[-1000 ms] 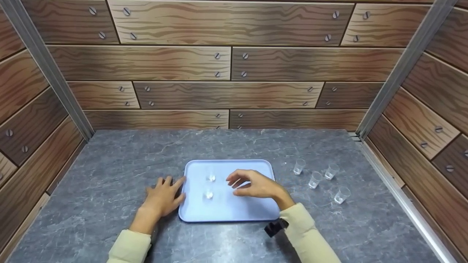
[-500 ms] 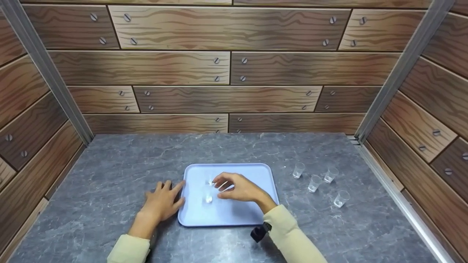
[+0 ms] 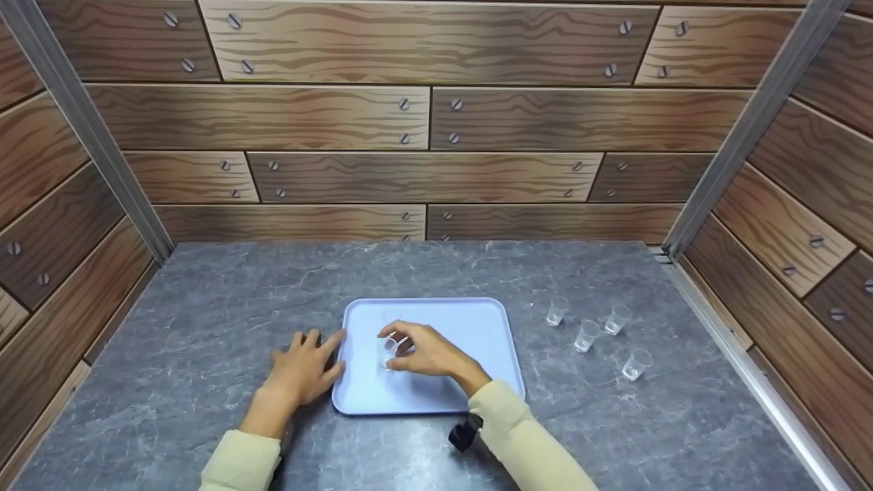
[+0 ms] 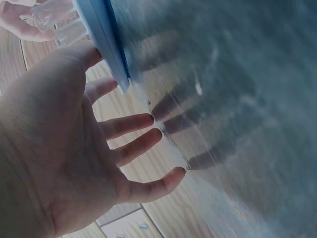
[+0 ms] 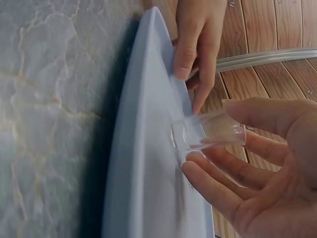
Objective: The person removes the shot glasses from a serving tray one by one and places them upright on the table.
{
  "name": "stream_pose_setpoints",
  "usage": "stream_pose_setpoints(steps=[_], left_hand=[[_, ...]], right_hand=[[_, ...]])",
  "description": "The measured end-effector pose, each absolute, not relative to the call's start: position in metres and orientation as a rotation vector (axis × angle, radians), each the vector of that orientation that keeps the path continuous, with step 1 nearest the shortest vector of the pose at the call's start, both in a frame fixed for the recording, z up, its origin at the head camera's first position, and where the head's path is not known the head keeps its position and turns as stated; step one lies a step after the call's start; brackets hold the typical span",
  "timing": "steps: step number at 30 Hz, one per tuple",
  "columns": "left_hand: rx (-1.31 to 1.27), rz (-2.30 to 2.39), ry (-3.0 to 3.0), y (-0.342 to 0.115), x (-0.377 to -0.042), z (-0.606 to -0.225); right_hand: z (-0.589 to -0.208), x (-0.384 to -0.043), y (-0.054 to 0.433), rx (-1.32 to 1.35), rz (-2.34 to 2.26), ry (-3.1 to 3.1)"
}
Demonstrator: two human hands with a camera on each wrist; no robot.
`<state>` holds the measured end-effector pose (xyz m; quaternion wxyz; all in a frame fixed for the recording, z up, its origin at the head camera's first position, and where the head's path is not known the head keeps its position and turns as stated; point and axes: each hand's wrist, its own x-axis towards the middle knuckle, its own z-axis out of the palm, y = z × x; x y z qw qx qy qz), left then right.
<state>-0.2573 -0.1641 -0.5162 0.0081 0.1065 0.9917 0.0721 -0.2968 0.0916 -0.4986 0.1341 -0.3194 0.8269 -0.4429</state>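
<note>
My right hand (image 3: 430,351) holds a clear shot glass (image 3: 390,346) between thumb and curled fingers near its rim. In the right wrist view this shot glass (image 5: 210,131) has its base at the surface of the pale blue tray (image 3: 450,395). A second shot glass (image 4: 72,33) on the tray shows in the left wrist view; in the head view the right hand mostly hides it. My left hand (image 3: 300,372) rests on the table, fingers spread, its thumb and index finger touching the tray's left edge.
Several more clear shot glasses (image 3: 586,335) stand on the grey marbled table (image 3: 273,286) to the right of the tray. Wood-patterned walls (image 3: 423,116) with metal corner posts (image 3: 736,136) enclose the table at the back and sides.
My right hand has moved left across the tray to the nearer shot glass, and its fingers have come around it. The left hand stays at the tray's left edge.
</note>
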Motion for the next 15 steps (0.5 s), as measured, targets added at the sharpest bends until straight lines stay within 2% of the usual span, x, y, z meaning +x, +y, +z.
stream_pose_setpoints(steps=[15], left_hand=[[0.333, 0.250, 3.094, -0.1649, -0.2580, -0.5180]], right_hand=[[-0.4951, -0.2943, 0.0942, -1.043, -1.202, 2.371]])
